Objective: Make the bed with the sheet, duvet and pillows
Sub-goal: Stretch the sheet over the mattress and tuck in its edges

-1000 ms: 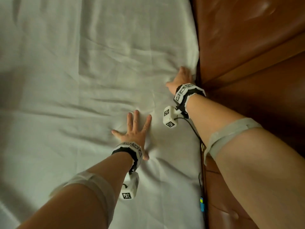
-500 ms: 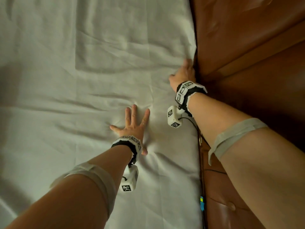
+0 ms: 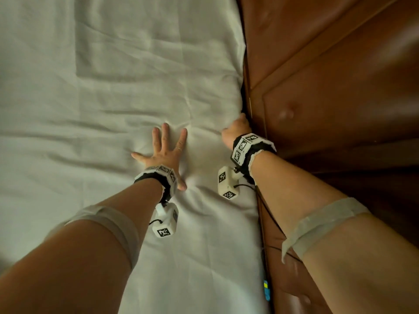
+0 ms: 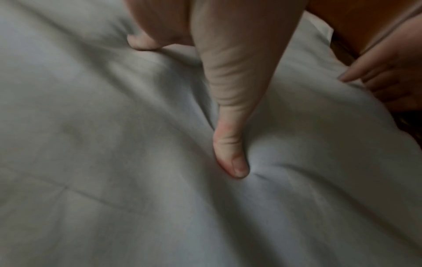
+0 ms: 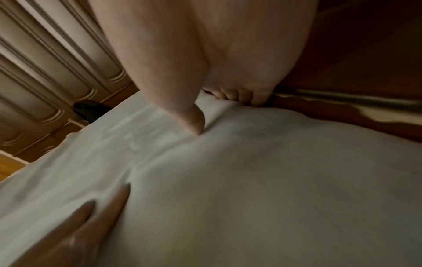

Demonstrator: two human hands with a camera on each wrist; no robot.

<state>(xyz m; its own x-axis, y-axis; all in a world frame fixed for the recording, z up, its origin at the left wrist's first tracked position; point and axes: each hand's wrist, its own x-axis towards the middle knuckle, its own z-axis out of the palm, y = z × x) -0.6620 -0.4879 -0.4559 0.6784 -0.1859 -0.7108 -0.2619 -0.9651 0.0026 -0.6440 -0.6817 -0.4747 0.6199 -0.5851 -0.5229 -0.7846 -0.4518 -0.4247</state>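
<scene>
A white sheet (image 3: 113, 98) covers the mattress, creased around both hands. My left hand (image 3: 166, 152) lies flat on it with fingers spread, and its thumb (image 4: 230, 144) presses a dent into the cloth. My right hand (image 3: 237, 130) is at the sheet's right edge, against the brown headboard (image 3: 328, 87). Its fingers (image 5: 239, 95) curl down over that edge into the gap, and its thumb (image 5: 194, 117) digs into the sheet (image 5: 251, 180) on top. No duvet or pillow is in view.
The padded leather headboard fills the right side, tight against the mattress. A thin black cable with a blue connector (image 3: 266, 288) hangs in the gap. Panelled wardrobe doors (image 5: 45, 72) and a strip of wooden floor (image 5: 9, 166) lie beyond the bed's far side.
My right hand has slid back along the headboard edge toward me and now sits level with my left fingertips. The left hand stays flat on the sheet.
</scene>
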